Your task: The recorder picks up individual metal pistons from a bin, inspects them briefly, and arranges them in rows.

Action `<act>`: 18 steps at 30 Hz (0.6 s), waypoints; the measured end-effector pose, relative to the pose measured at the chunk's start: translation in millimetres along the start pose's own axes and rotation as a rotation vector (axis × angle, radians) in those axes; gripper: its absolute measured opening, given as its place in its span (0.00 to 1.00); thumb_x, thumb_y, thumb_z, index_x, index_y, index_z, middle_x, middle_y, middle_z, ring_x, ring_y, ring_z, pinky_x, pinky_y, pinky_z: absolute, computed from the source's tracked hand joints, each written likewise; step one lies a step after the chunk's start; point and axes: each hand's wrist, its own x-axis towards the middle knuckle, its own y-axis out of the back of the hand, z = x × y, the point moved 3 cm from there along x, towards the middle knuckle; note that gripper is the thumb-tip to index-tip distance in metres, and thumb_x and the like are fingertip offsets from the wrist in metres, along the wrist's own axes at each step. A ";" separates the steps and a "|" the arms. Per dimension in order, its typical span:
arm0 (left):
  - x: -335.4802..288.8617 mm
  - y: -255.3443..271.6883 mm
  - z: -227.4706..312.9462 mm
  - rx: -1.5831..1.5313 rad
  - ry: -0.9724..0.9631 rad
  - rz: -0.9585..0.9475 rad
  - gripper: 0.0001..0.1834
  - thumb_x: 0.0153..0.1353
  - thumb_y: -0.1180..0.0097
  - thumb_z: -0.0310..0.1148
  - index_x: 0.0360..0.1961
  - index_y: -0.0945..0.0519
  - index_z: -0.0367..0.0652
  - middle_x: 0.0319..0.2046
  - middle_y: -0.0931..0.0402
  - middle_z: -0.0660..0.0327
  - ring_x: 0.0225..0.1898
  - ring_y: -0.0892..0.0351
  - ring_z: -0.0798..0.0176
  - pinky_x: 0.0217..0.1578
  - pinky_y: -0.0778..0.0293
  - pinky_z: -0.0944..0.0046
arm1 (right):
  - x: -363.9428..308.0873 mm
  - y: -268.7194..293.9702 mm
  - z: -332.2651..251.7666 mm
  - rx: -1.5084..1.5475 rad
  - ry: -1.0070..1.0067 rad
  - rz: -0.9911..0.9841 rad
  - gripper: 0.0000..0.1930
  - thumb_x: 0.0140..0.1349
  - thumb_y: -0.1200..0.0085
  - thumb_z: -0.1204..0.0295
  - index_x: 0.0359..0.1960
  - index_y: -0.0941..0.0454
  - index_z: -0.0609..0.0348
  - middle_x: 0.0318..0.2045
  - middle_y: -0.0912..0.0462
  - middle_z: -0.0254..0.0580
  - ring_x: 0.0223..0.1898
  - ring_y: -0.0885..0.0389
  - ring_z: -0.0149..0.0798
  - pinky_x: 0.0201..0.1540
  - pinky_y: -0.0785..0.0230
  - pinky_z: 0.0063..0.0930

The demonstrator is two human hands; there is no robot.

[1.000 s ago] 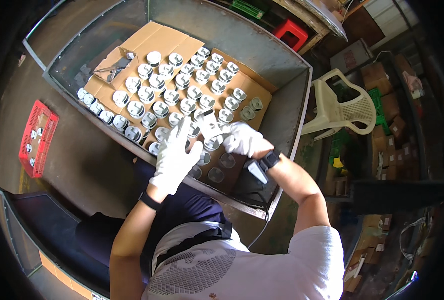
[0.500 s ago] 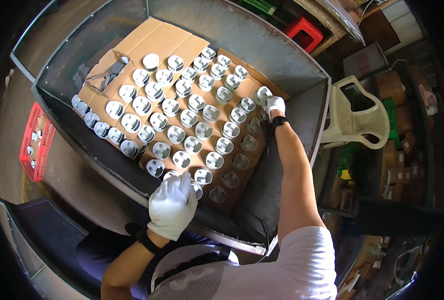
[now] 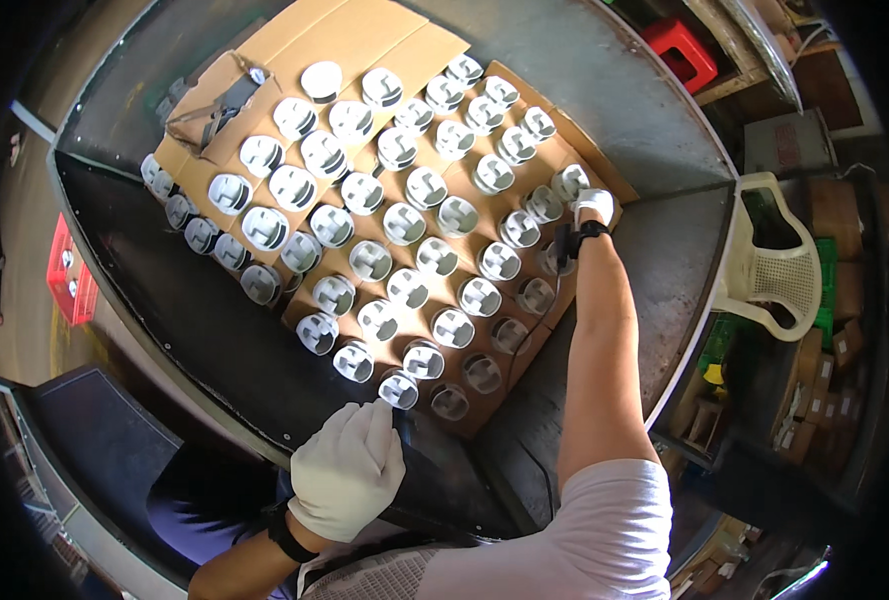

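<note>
Our left hand point(image 3: 348, 470) has its fingers bunched just by the nearest piston point(image 3: 399, 389), on the cardboard's point(image 3: 570, 148) near edge; can't tell if it's gripping. Further off, our right hand point(image 3: 594, 205) is beside another piston point(image 3: 571, 182) near the right corner, fingers hidden, grip unclear. Looks like we're positioning pistons; shifting one calls for clearing its neighbours.

I see the white-gloved right hand point(image 3: 594, 203) at a round silvery metal piston point(image 3: 570, 182) over brown cardboard point(image 3: 365, 32). The white-gloved left hand point(image 3: 348, 470) is at another piston point(image 3: 399, 388).
</note>
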 end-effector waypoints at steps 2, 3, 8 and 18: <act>0.5 -1.6 -1.7 0.000 0.012 -0.021 0.17 0.51 0.37 0.27 0.44 0.19 0.37 0.34 0.20 0.58 0.39 0.17 0.54 0.33 0.19 0.61 | 18.9 -7.9 11.2 -0.086 0.040 -0.072 0.16 0.64 0.50 0.63 0.38 0.14 0.62 0.38 0.13 0.52 0.42 0.14 0.52 0.42 0.25 0.41; -0.2 -2.2 -0.8 -0.019 -0.011 -0.026 0.17 0.50 0.37 0.27 0.44 0.19 0.37 0.35 0.19 0.58 0.39 0.17 0.54 0.33 0.19 0.61 | 33.2 10.1 27.1 -0.284 0.129 -0.059 0.17 0.65 0.51 0.61 0.40 0.14 0.60 0.40 0.13 0.51 0.45 0.15 0.52 0.44 0.25 0.41; -2.9 -3.7 -5.7 -0.005 0.001 0.046 0.18 0.49 0.36 0.27 0.44 0.18 0.36 0.37 0.18 0.57 0.39 0.17 0.54 0.34 0.18 0.62 | 37.5 -4.7 -4.2 -0.578 0.466 -0.088 0.15 0.63 0.48 0.63 0.40 0.14 0.60 0.42 0.13 0.48 0.45 0.14 0.48 0.44 0.24 0.39; -1.1 -3.6 -7.0 -0.041 0.012 0.014 0.19 0.48 0.36 0.26 0.43 0.19 0.34 0.35 0.18 0.57 0.36 0.16 0.57 0.31 0.19 0.64 | 31.4 2.2 4.1 -0.580 0.343 -0.067 0.13 0.53 0.33 0.59 0.31 0.12 0.55 0.37 0.13 0.50 0.42 0.14 0.49 0.46 0.23 0.40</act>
